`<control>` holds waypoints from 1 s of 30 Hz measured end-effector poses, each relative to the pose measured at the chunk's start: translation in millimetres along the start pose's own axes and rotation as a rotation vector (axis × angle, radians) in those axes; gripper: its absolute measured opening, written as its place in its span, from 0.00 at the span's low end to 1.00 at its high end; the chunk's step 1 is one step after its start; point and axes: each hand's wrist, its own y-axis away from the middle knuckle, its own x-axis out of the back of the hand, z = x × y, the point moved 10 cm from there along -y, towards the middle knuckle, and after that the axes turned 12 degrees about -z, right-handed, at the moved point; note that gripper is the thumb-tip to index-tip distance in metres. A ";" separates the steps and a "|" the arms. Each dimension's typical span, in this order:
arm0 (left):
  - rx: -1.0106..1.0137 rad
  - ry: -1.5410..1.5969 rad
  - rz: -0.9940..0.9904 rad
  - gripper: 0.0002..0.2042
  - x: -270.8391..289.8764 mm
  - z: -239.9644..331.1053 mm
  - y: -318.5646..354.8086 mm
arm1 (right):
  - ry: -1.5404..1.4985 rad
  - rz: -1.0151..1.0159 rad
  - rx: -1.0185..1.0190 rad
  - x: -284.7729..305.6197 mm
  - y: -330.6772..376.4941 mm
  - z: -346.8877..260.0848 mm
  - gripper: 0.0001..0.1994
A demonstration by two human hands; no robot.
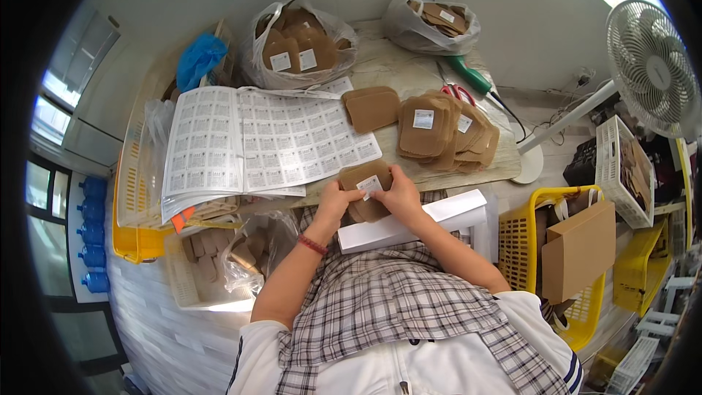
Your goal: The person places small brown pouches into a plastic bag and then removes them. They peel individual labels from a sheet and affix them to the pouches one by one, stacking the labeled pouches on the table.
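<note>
Firmly, left hand (pixel 330 208) and right hand (pixel 401 196) pinch the brown card (pixel 356 173) between them, thumbs (pixel 354 196) at its white label (pixel 369 185)

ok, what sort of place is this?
Probably a small packing or labelling workshop: printed label sheets spread on the table, stacked brown pieces with white labels on top, and a yellow plastic basket beside the person.

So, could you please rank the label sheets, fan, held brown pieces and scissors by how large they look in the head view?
Largest to smallest:
1. Label sheets
2. Fan
3. Held brown pieces
4. Scissors
</note>
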 end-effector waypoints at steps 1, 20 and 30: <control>-0.069 0.052 -0.059 0.20 -5.7 13.7 0.2 | -0.009 0.058 0.081 6.1 7.3 -2.9 0.32; -0.087 0.361 -0.222 0.16 -99.3 85.2 -138.6 | -0.107 0.557 -0.355 254.8 -15.9 144.0 0.58; 0.004 0.310 -0.188 0.18 -125.3 65.4 -146.4 | -0.477 0.476 -0.056 211.9 -18.7 106.1 0.56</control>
